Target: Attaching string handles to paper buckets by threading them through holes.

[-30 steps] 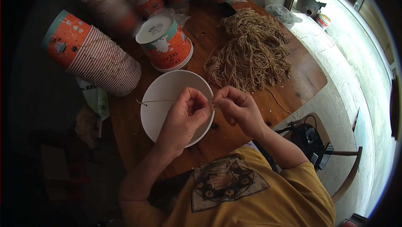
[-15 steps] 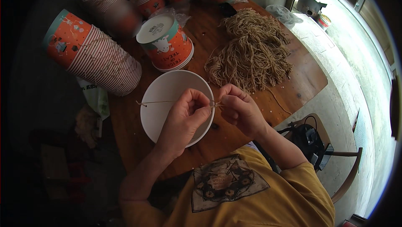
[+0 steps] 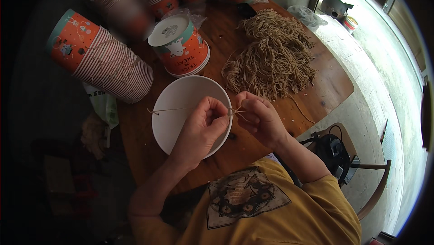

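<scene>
A white paper bucket (image 3: 174,92) stands on the wooden table with its mouth facing up. Tan twine (image 3: 174,109) passes through a hole at its left wall and stretches across the mouth to my fingers. My left hand (image 3: 204,125) pinches the twine over the bucket's right half. Just beyond the right rim, my right hand (image 3: 258,115) has thumb and fingers closed on the twine's end. Between the two hands a small loop or knot shows; its exact form is too small to make out.
A big heap of cut twine (image 3: 271,60) lies beyond my right hand. An upturned orange bucket (image 3: 183,53) stands behind the white one. A leaning stack of buckets (image 3: 113,64) is at left, with bagged stacks behind. A chair (image 3: 377,191) holding a black bag stands at right.
My right hand has turned slightly, and the loop between my hands shows more openly. The bucket and the twine heap stay where they were.
</scene>
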